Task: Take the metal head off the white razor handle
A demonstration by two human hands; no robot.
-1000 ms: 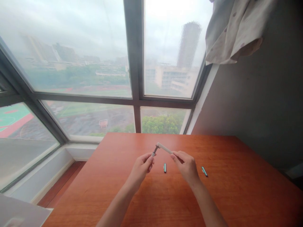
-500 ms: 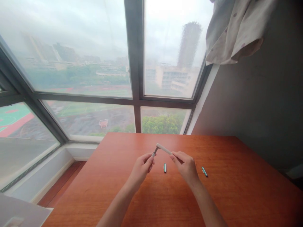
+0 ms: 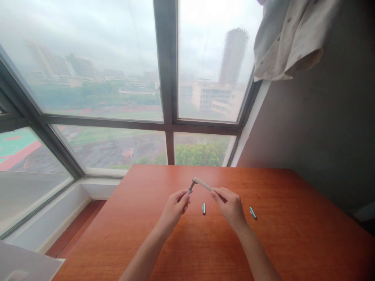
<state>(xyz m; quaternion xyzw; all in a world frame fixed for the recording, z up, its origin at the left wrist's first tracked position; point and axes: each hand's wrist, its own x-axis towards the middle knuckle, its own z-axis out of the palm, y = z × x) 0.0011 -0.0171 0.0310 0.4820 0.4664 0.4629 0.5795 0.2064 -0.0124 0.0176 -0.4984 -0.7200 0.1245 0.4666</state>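
Note:
My left hand [image 3: 177, 205] pinches a razor handle [image 3: 191, 186], grey low down with a dark neck and a small dark forked head pointing up. Between thumb and fingers, my right hand [image 3: 230, 203] grips a slim pale handle [image 3: 204, 184] that slants up to the left; its exact kind is unclear. A dark stretch shows at the right palm. The tips of both pieces meet or nearly meet above the table; contact cannot be made out. One razor cartridge [image 3: 204, 208] with a green strip lies between my hands. A second cartridge [image 3: 252, 212] lies right of my right hand.
The reddish-brown wooden table [image 3: 140, 242] reaches to the window frame [image 3: 170, 127]. A grey wall [image 3: 295, 128] rises on the right, with a light buttoned garment [image 3: 288, 43] hanging at the top. A pale ledge [image 3: 64, 226] runs along the left.
The razor handle's head in my left hand has shifted very slightly left. My right hand and both cartridges look practically unchanged.

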